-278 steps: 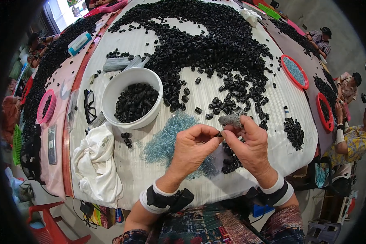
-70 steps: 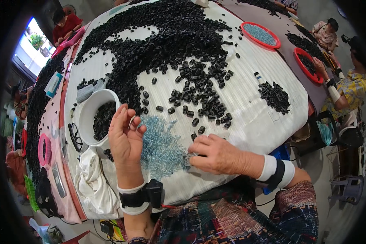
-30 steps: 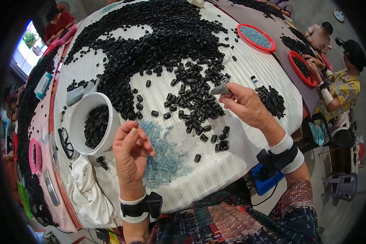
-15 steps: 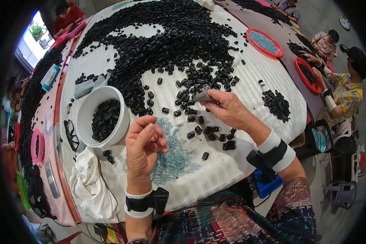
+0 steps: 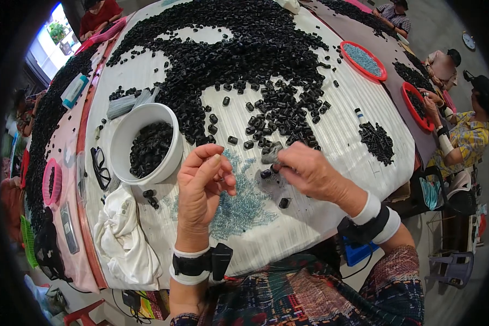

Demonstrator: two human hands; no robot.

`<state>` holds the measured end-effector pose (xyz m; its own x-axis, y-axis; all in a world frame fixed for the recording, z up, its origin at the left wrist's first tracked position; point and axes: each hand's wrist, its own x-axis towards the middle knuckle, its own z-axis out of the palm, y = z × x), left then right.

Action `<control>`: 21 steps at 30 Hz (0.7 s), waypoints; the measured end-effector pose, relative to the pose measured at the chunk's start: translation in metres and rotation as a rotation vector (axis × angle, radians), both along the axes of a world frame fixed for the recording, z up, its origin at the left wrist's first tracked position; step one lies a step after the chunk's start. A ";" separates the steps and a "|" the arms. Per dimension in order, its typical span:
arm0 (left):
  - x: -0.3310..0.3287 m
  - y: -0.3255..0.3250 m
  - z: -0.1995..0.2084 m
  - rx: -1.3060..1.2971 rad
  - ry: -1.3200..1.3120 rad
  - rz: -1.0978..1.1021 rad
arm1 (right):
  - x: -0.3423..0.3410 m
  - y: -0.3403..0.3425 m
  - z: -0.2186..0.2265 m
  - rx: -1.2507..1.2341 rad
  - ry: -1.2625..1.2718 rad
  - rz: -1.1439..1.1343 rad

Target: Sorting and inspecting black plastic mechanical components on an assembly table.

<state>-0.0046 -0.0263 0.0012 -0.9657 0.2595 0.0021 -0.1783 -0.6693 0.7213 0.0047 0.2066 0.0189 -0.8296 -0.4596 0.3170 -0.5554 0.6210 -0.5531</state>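
My right hand is closed round a grey, soft-looking lump, partly hidden by the fingers and blurred. It hovers low over the near end of a strip of small black caps; a single black cap lies on the cloth below it. My left hand is raised with its fingers loosely curled and apart, and I see nothing in it. Beneath and beside that hand spread many tiny clear bluish pieces. To its left stands a white bucket partly filled with black caps.
A large heap of black caps covers the far table. Glasses, a white cloth and a grey bundle lie left. On the right are a pile of thin black pieces and a red basket. People work at neighbouring tables.
My right hand has come nearer to me with the grey lump. Several loose caps near it no longer show there, and the strip beyond looks denser. The view has shifted slightly.
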 end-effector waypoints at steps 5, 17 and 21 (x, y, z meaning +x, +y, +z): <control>0.000 0.002 0.001 -0.065 -0.038 -0.001 | 0.000 -0.002 -0.015 0.290 0.129 -0.021; 0.001 0.002 0.000 -0.043 -0.040 -0.017 | 0.003 0.002 -0.004 0.198 0.176 -0.005; 0.002 0.001 -0.001 -0.031 -0.040 -0.004 | -0.004 -0.009 -0.003 0.246 0.192 -0.068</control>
